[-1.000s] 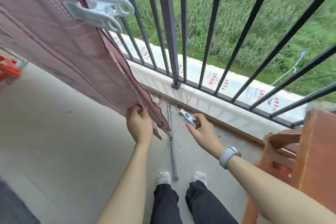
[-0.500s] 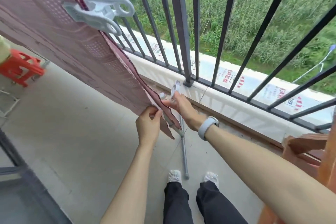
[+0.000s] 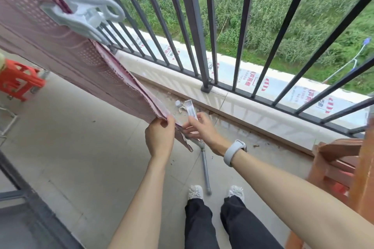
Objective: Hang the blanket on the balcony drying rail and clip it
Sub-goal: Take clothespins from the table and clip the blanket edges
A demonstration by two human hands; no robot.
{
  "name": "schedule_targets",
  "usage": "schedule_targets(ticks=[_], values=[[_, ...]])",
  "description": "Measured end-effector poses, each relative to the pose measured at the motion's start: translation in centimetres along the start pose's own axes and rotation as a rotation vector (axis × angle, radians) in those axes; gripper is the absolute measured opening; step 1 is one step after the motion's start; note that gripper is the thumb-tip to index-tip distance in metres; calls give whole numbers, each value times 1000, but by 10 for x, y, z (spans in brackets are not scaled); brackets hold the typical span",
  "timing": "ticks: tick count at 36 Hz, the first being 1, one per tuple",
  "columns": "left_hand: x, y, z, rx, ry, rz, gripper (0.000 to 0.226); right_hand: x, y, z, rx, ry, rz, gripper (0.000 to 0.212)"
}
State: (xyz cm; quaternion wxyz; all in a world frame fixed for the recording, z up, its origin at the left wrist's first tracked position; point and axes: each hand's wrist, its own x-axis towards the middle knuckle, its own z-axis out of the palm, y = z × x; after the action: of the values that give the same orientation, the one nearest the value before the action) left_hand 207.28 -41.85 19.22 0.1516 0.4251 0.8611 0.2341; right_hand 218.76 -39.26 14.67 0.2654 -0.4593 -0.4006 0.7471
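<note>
So, left to right: blanket hung, one clip on; my left hand pinches its end; my right hand grips a second clip, unfastened, I judge.

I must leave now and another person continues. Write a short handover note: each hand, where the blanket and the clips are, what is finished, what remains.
Left hand: grips the lower corner edge of the blanket.
Right hand: holds a small clip right beside that corner, not yet on the fabric.
Blanket: hangs from above the frame, pulled out at a slant; the rail itself is out of view.
Done: one large white clip already bites the blanket's upper edge.
Left: close the small clip on the corner, then let go.
</note>
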Motion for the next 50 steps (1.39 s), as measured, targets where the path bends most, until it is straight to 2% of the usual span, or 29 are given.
schedule_targets(ticks=[2,5,13,19,25,27,30,33,36,42,45,50], values=[[1,-3,-2,41,-35,11,37,-8,7,-10,-336,59,-121,17],[5,-6,-5,105,-78,45,38,-17,20,-22,-764,85,-257,30],[5,1,-11,123,-151,20,39,-29,23,-10,-1165,307,-438,21],[4,5,-9,119,-158,-14,33,-24,20,11,-1192,425,-438,18],[4,-2,-13,172,-183,90,32,-14,8,16,-1161,372,-345,25],[0,-5,-13,118,-194,129,27,-13,10,11,-1124,316,-308,32],[-12,-21,-7,-67,-168,173,13,-19,25,-2,-1053,252,-287,58],[-34,-46,5,-54,-144,189,28,-40,49,-16,-1026,267,-273,58],[-62,-69,22,75,-299,249,39,-74,78,-26,-1038,383,-202,49],[-108,-78,54,329,-671,649,48,-154,138,-33,-957,706,11,42],[-131,-61,74,377,-769,859,48,-200,160,-34,-870,902,115,43],[-197,-20,103,434,-885,1222,45,-290,194,-36,-791,1205,195,33]])
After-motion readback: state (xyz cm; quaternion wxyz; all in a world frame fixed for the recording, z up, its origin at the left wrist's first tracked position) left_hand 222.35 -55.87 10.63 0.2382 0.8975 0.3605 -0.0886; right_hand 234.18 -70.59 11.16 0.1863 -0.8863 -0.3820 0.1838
